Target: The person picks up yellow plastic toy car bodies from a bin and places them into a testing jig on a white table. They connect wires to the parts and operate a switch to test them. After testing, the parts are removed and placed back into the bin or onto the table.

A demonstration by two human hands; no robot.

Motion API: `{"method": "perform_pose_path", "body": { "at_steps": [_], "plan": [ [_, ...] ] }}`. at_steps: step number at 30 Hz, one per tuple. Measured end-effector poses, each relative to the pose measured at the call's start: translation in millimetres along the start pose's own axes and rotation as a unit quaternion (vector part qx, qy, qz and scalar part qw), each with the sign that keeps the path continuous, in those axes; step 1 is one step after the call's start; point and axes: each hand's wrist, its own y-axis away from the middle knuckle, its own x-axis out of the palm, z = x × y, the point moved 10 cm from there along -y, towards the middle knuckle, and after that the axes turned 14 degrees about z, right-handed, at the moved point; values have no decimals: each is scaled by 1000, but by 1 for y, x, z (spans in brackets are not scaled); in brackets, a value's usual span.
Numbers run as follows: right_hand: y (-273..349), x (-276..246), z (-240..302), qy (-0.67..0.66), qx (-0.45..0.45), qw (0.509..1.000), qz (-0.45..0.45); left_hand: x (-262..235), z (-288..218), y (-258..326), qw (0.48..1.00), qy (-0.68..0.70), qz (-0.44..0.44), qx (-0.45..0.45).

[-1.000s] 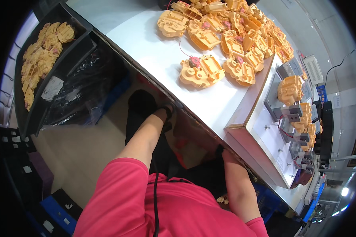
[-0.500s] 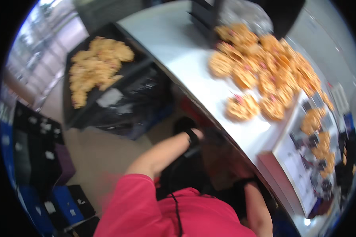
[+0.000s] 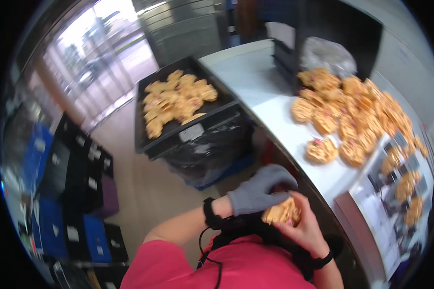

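Observation:
In front of my torso, my right hand (image 3: 306, 229) is bare and closed around an orange-tan moulded part (image 3: 282, 212) with a small reddish spot. Its exact kind is unclear. My left hand (image 3: 265, 190) wears a grey glove and arches just above the part. Its fingers curve away from the thumb, leaving a gap, and the thumb lies at the part's upper edge. Many similar parts form a pile (image 3: 347, 111) on the white table to the right. More of them fill a black tray (image 3: 144, 144) at the left.
Beneath the tray sits a bin lined with a black bag (image 3: 205, 154). A white-topped fixture (image 3: 366, 226) with several clamped parts stands on the table (image 3: 255, 86) at right. Black and blue boxes (image 3: 70, 192) are stacked at far left. A clear plastic bag (image 3: 328, 55) lies behind the pile.
Both hands have come up from the dark space beside the table edge to in front of my torso. An orange-tan part now shows in my right hand. The whole view has shifted.

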Motion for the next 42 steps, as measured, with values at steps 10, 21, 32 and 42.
{"method": "perform_pose_path", "body": {
  "at_steps": [10,21,32,42],
  "plan": [
    [13,-47,122,240,-250,924,-162,3,12,2,877,472,1,-91],
    [171,-84,43,193,-67,958,-199,-57,57,-246,954,157,133,-216],
    [276,-128,67,201,-26,881,-428,-61,-44,-301,925,-372,-37,72],
    [338,-162,64,240,119,752,-602,55,-66,-117,912,-366,-13,184]
  ]
}}
